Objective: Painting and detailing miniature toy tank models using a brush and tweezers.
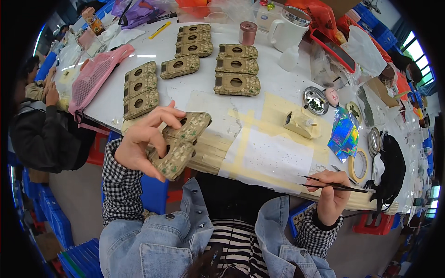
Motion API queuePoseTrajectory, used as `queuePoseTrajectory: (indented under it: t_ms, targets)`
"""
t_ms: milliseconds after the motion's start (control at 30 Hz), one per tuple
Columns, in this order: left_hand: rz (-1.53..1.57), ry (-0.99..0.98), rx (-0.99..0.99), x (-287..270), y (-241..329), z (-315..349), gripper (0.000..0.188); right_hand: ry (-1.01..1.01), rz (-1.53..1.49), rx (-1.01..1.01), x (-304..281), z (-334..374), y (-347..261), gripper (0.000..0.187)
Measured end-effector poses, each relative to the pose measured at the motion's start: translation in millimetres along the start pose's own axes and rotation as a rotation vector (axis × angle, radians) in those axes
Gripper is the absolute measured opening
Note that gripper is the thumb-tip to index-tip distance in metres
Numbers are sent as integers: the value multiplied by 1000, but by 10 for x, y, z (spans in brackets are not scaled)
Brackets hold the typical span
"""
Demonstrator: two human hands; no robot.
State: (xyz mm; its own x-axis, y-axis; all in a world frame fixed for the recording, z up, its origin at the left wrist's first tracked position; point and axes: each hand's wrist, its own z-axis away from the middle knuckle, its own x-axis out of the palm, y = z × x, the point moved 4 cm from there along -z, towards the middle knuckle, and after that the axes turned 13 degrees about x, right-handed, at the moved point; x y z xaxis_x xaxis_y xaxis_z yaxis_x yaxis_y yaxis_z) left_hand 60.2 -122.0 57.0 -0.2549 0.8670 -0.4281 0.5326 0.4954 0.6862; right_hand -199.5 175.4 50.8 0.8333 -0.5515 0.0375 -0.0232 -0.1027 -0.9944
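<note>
My left hand (pixel 139 144), raised over the table's front edge, grips two camouflage toy-tank hulls. The nearer hull (pixel 174 160) and the farther hull (pixel 195 126) sit side by side, with fingers over and at their round openings. In my right hand (pixel 332 197) black tweezers (pixel 337 186) are pinched, tips pointing left at the near edge of a white sheet (pixel 269 160) covered with tiny dark specks. More camouflage hulls stand in rows beyond: a left row (pixel 140 103), a right row (pixel 237 85), a back row (pixel 193 49) and one single hull (pixel 181 67).
Beyond the sheet are a small bottle (pixel 300 124) on taped paper and a round metal dish (pixel 314 103) with dark bits. A tape roll (pixel 357 167) lies right. Farther back stand a white mug (pixel 291 31) and pink tin (pixel 247 34). Another person (pixel 51 134) sits left.
</note>
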Motion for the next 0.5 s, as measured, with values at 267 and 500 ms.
queuePoseTrajectory:
  t_ms: [267, 500]
  targets:
    - [-266, 575, -627, -391, 707, 1884, 36, 72, 128, -88, -152, 95, 15, 36]
    - [-620, 892, -1191, -235, -77, 3579, 35, -8, 128, -124, 56, 46, -48, 37]
